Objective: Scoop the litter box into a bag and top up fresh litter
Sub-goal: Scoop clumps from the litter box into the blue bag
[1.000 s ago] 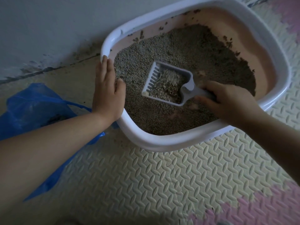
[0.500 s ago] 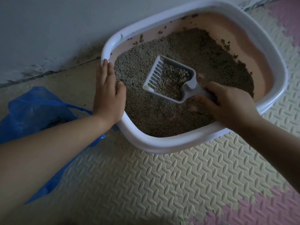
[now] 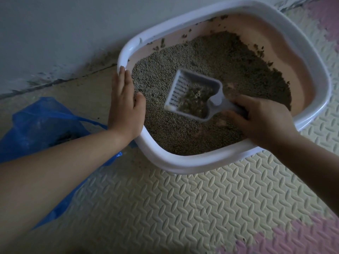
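A white litter box (image 3: 165,160) with a pink inside stands on the floor mat and holds grey-brown litter (image 3: 211,57). My right hand (image 3: 262,120) grips the handle of a slotted grey scoop (image 3: 190,92), which is held above the litter with a load of litter in it. My left hand (image 3: 124,105) presses flat on the box's left rim, fingers straight. A blue plastic bag (image 3: 42,125) lies on the floor to the left of the box, partly hidden under my left forearm.
A grey wall (image 3: 73,30) runs close behind the box, with dirt along its base. The box sits on a cream embossed foam mat (image 3: 183,208); pink mat tiles (image 3: 293,237) show at the lower right and top right corners.
The scoop has lifted out of the litter and shifted, with less litter left in it. My left hand has stayed on the rim.
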A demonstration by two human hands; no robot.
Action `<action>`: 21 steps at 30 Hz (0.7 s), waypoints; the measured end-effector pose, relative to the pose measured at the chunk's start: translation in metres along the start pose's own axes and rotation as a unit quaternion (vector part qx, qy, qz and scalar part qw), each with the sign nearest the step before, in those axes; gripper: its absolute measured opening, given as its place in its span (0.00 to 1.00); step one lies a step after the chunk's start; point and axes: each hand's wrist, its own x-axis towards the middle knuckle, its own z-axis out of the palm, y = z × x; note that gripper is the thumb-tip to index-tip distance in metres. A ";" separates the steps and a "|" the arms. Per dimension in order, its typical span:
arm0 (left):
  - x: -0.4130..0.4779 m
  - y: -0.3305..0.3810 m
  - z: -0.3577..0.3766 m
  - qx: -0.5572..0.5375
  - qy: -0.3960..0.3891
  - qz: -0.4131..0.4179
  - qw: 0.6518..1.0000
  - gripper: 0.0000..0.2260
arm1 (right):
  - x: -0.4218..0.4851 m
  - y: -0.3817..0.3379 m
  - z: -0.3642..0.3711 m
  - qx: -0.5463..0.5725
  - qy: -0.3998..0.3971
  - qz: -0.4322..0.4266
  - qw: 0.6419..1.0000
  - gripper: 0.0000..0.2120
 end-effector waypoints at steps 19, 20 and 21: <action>-0.001 0.002 -0.002 0.006 -0.006 -0.007 1.000 0.26 | 0.000 -0.002 -0.001 0.017 -0.002 0.000 1.000 0.13; -0.001 0.002 -0.002 0.006 -0.006 -0.007 1.000 0.26 | 0.000 -0.002 -0.002 0.021 -0.006 0.002 1.000 0.13; -0.001 0.003 -0.002 0.005 -0.007 -0.008 1.000 0.26 | 0.000 -0.001 -0.002 0.015 -0.015 0.000 1.000 0.13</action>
